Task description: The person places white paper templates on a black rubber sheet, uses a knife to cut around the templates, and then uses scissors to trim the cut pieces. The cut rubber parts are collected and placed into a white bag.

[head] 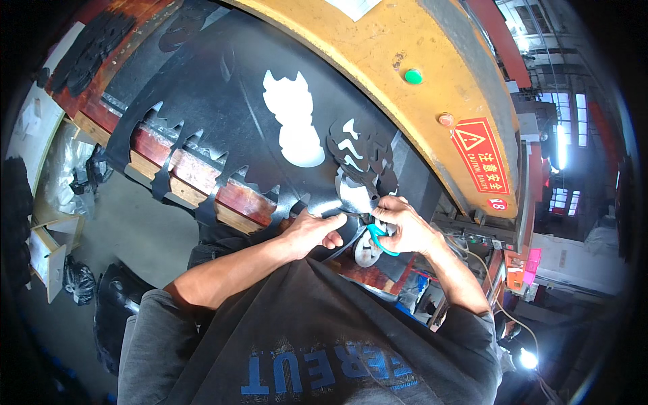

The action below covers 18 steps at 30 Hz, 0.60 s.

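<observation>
My right hand (405, 226) holds scissors with teal handles (380, 240), its fingers at the near edge of a black sheet material (212, 116). My left hand (314, 234) grips the sheet's near edge between thumb and fingers, just left of the scissors' blades. Those blades are mostly hidden. Jagged cut-outs run along the sheet's left near edge. A white shaped piece (293, 119) lies on the sheet. Dark cut pieces (372, 147) are piled beyond my right hand. A grey metal-looking shaped piece (366, 251) lies just below the scissors.
A yellow machine beam (385, 45) with a green button (413, 76) and a red warning sign (481, 156) arches over the far side. The wooden table edge (192, 188) shows under the sheet. Stacked black pieces (93, 50) lie at the upper left.
</observation>
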Motion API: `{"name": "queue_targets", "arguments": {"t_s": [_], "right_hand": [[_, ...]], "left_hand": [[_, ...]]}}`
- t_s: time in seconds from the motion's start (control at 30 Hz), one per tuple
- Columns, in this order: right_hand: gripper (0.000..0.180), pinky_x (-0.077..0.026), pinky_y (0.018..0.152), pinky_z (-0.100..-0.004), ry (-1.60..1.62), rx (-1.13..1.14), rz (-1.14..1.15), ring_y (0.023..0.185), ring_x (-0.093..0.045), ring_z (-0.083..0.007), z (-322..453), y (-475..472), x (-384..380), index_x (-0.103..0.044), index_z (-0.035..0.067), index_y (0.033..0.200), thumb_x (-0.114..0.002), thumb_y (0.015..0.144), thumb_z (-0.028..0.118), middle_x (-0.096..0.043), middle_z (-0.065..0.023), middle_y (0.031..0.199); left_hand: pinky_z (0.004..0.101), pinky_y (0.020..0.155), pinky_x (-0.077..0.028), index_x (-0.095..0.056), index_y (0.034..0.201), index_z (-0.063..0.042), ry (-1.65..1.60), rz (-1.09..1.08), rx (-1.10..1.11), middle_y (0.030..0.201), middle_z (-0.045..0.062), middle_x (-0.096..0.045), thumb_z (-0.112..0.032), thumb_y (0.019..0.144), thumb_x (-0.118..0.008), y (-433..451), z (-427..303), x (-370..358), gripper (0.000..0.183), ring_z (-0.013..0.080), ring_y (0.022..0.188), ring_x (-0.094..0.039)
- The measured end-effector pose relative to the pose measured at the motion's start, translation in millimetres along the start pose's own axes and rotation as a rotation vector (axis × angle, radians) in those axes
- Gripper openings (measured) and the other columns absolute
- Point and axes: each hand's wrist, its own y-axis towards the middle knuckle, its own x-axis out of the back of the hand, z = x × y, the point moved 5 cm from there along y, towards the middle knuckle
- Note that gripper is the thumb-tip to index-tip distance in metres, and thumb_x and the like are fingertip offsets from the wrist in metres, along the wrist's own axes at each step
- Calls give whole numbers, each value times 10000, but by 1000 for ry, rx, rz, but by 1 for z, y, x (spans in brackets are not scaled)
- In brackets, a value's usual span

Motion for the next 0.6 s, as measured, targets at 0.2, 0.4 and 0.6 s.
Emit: {"name": "queue_targets", "arguments": {"t_s": [0.2, 0.4, 0.6], "right_hand": [[510, -488, 870, -430, -42, 43, -32, 955, -655, -323, 3, 3, 4, -771, -22, 1188, -852, 713, 145, -689, -152, 1033], [477, -491, 866, -431, -65, 44, -25, 938, -664, -308, 0, 4, 3, -789, 7, 1162, -851, 707, 133, -699, -133, 1000], [466, -522, 849, -427, -63, 22, -15, 935, -684, -310, 2, 4, 5, -790, 5, 1166, -845, 717, 117, -710, -135, 1006]], "left_hand": [[231, 537, -555, -652, 1280, -46, 19, -5, 23, 999, 42, -693, -223, 1035, -739, -2, -5, -2, 314, 113, 690, -700], [239, 581, -552, -688, 1180, -38, 8, 5, -13, 873, 45, -725, -264, 1016, -769, -5, -8, -3, 290, 119, 693, -710], [250, 585, -550, -674, 1198, -63, 6, -4, 23, 915, 32, -712, -261, 1016, -770, 0, -3, 0, 286, 128, 703, -713]]}}
